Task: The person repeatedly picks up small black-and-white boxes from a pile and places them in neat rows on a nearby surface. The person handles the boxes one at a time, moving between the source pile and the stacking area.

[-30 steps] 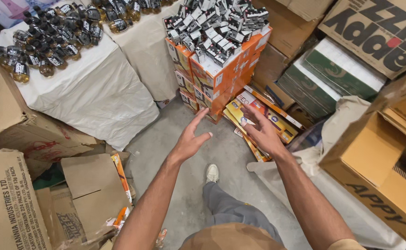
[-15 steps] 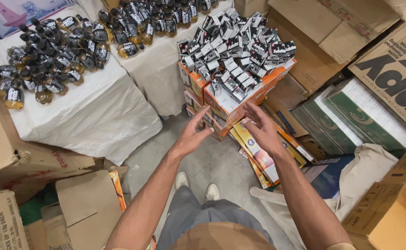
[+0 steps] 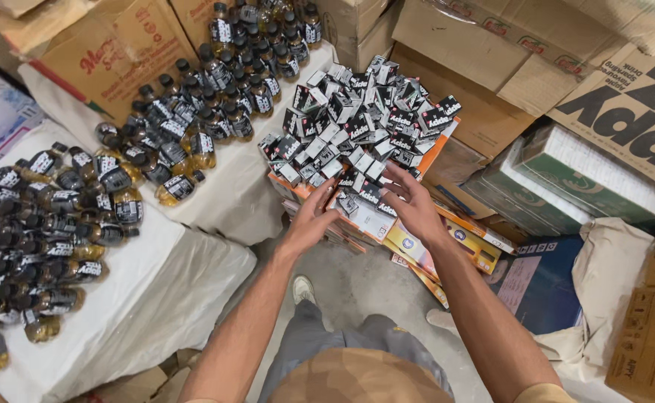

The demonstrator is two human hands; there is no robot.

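Both hands reach toward a heap of small black-and-white cartons (image 3: pixel 357 127) piled on top of a stack of orange boxes (image 3: pixel 432 157).

Left hand (image 3: pixel 314 216): fingers spread and open, palm turned inward, at the near edge of the heap; it grips nothing, fingertips touching or just short of the lowest cartons, cannot tell which.

Right hand (image 3: pixel 409 205): also open, fingers fanned, resting on or just above the cartons at the near right corner of the heap; nothing closed in it.

Handling judgement: the cartons look like thin printed card, each probably light, stiff along the edges but easily crushed on a flat face. They lie loose at all angles, not interlocked, so the heap is likely to slide if pushed from one side. The glossy print suggests a somewhat slippery surface. A single carton is best pinched across its two narrow sides; several at once want cupping between both palms from opposite sides.

Surroundings: small bottles of amber liquid (image 3: pixel 111 179) lie on white cloth-covered counters (image 3: pixel 170 291) to the left; brown cardboard boxes (image 3: pixel 491 45) stand behind.
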